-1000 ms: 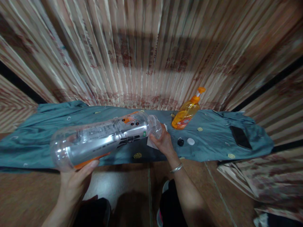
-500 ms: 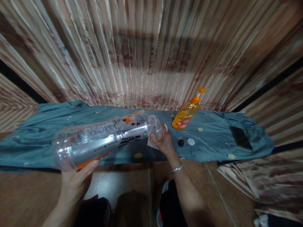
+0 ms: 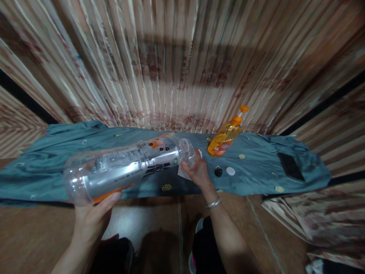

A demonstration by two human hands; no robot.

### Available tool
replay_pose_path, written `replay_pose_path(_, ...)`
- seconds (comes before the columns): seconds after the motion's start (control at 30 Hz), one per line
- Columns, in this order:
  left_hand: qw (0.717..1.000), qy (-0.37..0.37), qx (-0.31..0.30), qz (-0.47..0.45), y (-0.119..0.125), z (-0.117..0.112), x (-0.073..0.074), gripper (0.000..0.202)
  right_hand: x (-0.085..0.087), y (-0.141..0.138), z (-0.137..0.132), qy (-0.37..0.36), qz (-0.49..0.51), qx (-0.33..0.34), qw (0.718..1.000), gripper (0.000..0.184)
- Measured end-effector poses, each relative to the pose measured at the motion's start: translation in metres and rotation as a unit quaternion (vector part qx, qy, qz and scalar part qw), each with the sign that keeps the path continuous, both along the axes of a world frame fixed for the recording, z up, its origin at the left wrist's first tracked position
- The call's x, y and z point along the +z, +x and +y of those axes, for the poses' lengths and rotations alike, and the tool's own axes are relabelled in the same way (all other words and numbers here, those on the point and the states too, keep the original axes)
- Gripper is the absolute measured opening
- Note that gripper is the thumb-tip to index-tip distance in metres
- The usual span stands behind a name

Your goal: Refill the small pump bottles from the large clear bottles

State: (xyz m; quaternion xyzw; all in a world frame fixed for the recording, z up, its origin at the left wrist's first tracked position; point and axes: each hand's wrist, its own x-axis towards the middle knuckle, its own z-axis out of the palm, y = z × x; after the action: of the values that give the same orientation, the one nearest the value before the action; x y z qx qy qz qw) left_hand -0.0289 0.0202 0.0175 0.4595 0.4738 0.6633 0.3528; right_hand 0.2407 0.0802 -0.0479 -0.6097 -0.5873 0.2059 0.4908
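Note:
A large clear plastic bottle (image 3: 125,167) with an orange and black label lies sideways in the air above the front of a blue cloth (image 3: 57,160). My left hand (image 3: 94,217) is closed round its base at the lower left. My right hand (image 3: 196,171) is closed at the bottle's neck, with a white tissue (image 3: 182,173) pressed there. Its cap is off. A small black cap (image 3: 218,172) and a white cap (image 3: 230,171) lie on the cloth just right of my right hand.
An orange pump bottle of soap (image 3: 225,135) stands at the back right of the cloth. A black phone (image 3: 291,166) lies flat farther right. Striped curtains (image 3: 182,64) hang close behind. My legs and the brown floor (image 3: 34,236) are below.
The view has shifted only slightly. Both hands keep hold of the bottle in the same pose; nothing on the cloth has moved.

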Motion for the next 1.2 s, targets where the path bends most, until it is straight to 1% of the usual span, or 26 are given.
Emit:
replay_pose_path(0.1,0.998,-0.028,-0.007,-0.061,0.0011,0.0003,0.002,0.085,-0.0003,-0.0002,0.0009,-0.002,-0.001,-0.004,1.0,0.058)
replay_pose_path(0.57,0.997,-0.007,-0.013,-0.079,0.0061,0.0023,0.0057,0.079,-0.0014,-0.0001,0.0016,0.009,-0.015,-0.011,1.0,0.057)
replay_pose_path(0.77,0.996,-0.014,-0.004,-0.092,0.0079,0.0036,0.008,0.087,-0.0034,0.0002,0.0014,0.003,-0.016,-0.012,1.0,0.059)
replay_pose_path(0.87,0.996,-0.013,-0.014,-0.086,0.0068,0.0045,0.0064,0.087,-0.0041,0.0003,0.0018,0.013,-0.016,-0.006,1.0,0.057)
replay_pose_path(1.07,0.998,-0.016,-0.005,-0.068,0.0038,0.0043,0.0031,0.086,-0.0033,-0.0008,0.0027,0.006,-0.021,-0.019,1.0,0.059)
replay_pose_path(1.13,0.998,-0.018,-0.007,-0.052,0.0023,0.0043,0.0013,0.084,-0.0027,-0.001,0.0026,0.001,-0.019,-0.019,1.0,0.059)
replay_pose_path(1.2,1.0,-0.006,-0.002,-0.011,0.0007,0.0047,-0.0008,0.079,-0.0022,-0.001,0.0023,-0.001,-0.017,-0.016,1.0,0.059)
